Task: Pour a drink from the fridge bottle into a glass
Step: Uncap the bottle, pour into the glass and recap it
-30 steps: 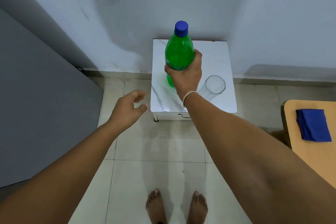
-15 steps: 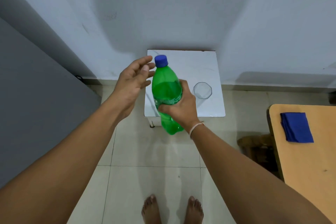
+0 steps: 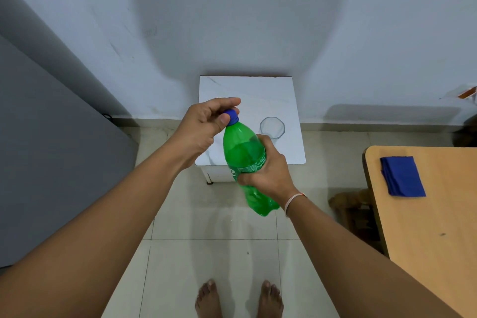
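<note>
Head view: our right hand (image 3: 268, 173) grips green bottle (image 3: 244, 160) mid-body, held tilted in air before white stool (image 3: 273, 95). Our left hand (image 3: 204, 124) pinches blue cap (image 3: 232, 116). Glass (image 3: 272, 128) stands on stool, right of bottle.

On the small white marble-topped table (image 3: 271, 95), only the clear faceted glass (image 3: 272, 128) stands, toward 3 o'clock; bare top lies open from 9 to 12. The pale wall (image 3: 232, 20) blocks beyond 12.
</note>
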